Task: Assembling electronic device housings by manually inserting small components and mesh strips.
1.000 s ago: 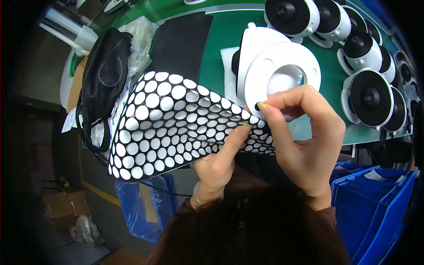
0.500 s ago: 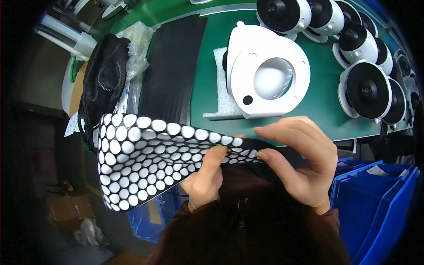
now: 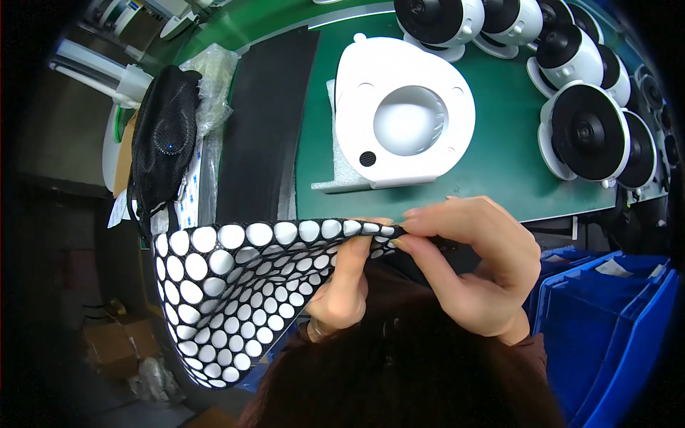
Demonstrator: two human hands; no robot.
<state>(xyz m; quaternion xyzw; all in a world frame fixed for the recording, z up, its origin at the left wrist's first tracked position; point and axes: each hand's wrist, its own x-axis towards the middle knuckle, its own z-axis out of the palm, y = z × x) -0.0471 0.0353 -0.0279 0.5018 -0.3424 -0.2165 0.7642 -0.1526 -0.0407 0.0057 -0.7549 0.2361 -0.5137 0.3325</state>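
Note:
A bent black sheet with rows of white round pads [image 3: 196, 267] hangs in front of the table, its left end curling downward. My left hand [image 3: 339, 296] is closed on its right part, the thumb lying over the dotted face and some fingers hidden behind it. At the sheet's narrow right tip, my right hand [image 3: 481, 260] pinches the edge between thumb and forefinger. Beyond the hands, a white rounded housing [image 3: 458, 121] with a large round opening and a small dark grille rests by a pale grey foam piece [image 3: 342, 160].
Several white camera-like units with black faces [image 3: 589, 132] stand at the far right. To the left lie a long black strip [image 3: 264, 128], clear plastic wrap [image 3: 217, 71] and a black mesh bag [image 3: 168, 125]. Blue bins [image 3: 592, 321] sit beneath the table's right edge.
The sheet's lower left end has dropped. My right thumb and forefinger have come together on its right tip. The table scene has shifted slightly left in the picture.

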